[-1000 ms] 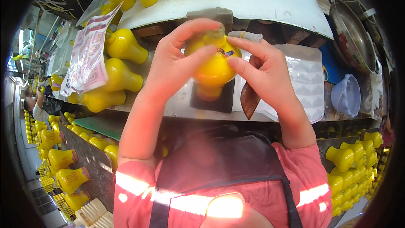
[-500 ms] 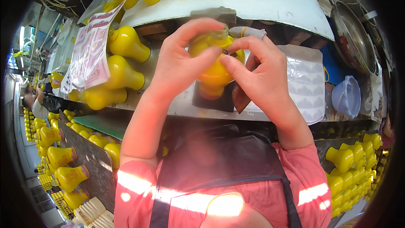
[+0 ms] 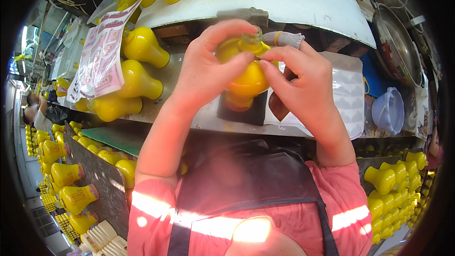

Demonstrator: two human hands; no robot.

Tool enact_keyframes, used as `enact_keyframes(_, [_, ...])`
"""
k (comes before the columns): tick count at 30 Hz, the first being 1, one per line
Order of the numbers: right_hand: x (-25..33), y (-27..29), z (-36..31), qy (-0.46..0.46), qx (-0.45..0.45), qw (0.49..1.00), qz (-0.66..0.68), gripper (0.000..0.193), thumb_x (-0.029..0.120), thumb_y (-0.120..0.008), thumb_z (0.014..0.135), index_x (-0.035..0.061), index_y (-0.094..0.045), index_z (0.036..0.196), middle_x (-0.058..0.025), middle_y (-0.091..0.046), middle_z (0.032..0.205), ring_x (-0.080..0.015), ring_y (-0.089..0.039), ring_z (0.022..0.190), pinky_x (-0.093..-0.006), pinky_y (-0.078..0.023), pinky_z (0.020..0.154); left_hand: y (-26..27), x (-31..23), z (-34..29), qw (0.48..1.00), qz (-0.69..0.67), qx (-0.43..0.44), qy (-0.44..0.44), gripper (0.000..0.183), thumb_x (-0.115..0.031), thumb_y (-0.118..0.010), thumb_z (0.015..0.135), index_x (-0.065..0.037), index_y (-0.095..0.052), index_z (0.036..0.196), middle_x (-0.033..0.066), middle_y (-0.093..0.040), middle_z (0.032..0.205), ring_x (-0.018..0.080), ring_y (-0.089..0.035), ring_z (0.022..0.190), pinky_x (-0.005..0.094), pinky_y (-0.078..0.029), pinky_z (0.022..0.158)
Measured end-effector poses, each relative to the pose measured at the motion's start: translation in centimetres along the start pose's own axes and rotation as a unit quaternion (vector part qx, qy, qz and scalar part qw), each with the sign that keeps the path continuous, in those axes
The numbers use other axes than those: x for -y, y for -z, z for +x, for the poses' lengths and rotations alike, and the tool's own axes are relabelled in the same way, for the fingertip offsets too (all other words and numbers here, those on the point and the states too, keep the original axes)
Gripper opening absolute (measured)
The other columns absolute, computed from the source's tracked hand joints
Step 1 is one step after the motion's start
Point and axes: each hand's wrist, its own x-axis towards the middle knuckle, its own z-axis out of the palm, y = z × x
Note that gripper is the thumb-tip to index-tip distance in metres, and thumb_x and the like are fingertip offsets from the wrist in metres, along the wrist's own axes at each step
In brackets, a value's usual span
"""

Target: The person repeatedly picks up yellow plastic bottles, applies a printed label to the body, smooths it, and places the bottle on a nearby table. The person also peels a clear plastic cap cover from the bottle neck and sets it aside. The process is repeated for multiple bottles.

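A glossy yellow bottle (image 3: 246, 81) with a clear glass neck stands upright on a dark pad (image 3: 249, 114) at the bench's front. My left hand (image 3: 208, 64) curls round its neck and shoulder, the thumb lying on the shoulder. With thumb and forefinger, my right hand (image 3: 303, 73) pinches a small dark piece (image 3: 257, 58) against the same shoulder, beside my left thumb. Past the right hand show a grey cloth-wrapped end (image 3: 286, 39) with a yellow band and a brown pointed blade (image 3: 278, 107). They look like two ends of one tool in that hand; its middle is hidden.
Several yellow bottles (image 3: 142, 80) lie on the left, partly under a printed decal sheet (image 3: 102, 57). A pale decal sheet (image 3: 348, 92) lies on the right, near a lavender bucket (image 3: 388, 110). Behind is a white board (image 3: 284, 4). Stacked yellow bottles (image 3: 391, 194) fill the lower right.
My right hand has shifted slightly right, with the cloth-wrapped end and brown blade moving along. The small dark piece now shows between its fingertips. My left hand stays on the bottle.
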Motion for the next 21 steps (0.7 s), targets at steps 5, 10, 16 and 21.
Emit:
enact_keyframes(5, [-1.2, -0.1, 0.4, 0.116, -0.013, 0.988, -0.102, 0.019, 0.010, -0.077, 0.083, 0.0104, -0.069, 0.100, -0.0101, -0.060, 0.079, -0.0310, -0.063, 0.060, -0.0402, -0.051, 0.054, 0.0, 0.0, -0.1, 1.000, 0.012, -0.002, -0.009, 0.037, -0.002, -0.071, 0.082, -0.005, -0.071, 0.119, 0.0049, -0.070, 0.119, 0.0154, -0.063, 0.114, 0.0313, -0.048, 0.104])
enact_keyframes(10, [-1.5, 0.3, 0.2, 0.084, 0.013, 0.994, -0.073, 0.015, 0.014, -0.077, 0.085, 0.0111, -0.068, 0.097, -0.0096, -0.059, 0.076, -0.0303, -0.062, 0.060, -0.0397, -0.051, 0.053, 0.1, 0.0, -0.1, 1.000, 0.006, 0.000, -0.007, 0.037, -0.002, -0.071, 0.082, -0.004, -0.070, 0.119, 0.0049, -0.070, 0.119, 0.0156, -0.063, 0.114, 0.0314, -0.048, 0.104])
enact_keyframes(16, [-1.4, 0.3, 0.2, 0.115, -0.005, 0.991, -0.067, 0.011, 0.013, -0.076, 0.085, 0.0116, -0.068, 0.092, -0.0092, -0.057, 0.074, -0.0295, -0.062, 0.058, -0.0384, -0.050, 0.052, -0.1, -0.1, 0.0, 1.000, -0.002, -0.002, -0.005, 0.036, -0.001, -0.070, 0.083, -0.004, -0.070, 0.119, 0.0046, -0.070, 0.119, 0.0146, -0.063, 0.114, 0.0308, -0.048, 0.103])
enact_keyframes(21, [-1.8, 0.3, 0.4, 0.180, -0.048, 0.970, -0.155, 0.013, 0.010, -0.076, 0.083, 0.0129, -0.066, 0.091, -0.0084, -0.053, 0.073, -0.0274, -0.060, 0.056, -0.0364, -0.049, 0.050, -0.1, -0.1, 0.0, 1.000, -0.005, -0.001, -0.008, 0.036, 0.000, -0.069, 0.083, -0.003, -0.069, 0.119, 0.0046, -0.070, 0.118, 0.0140, -0.063, 0.113, 0.0303, -0.048, 0.103])
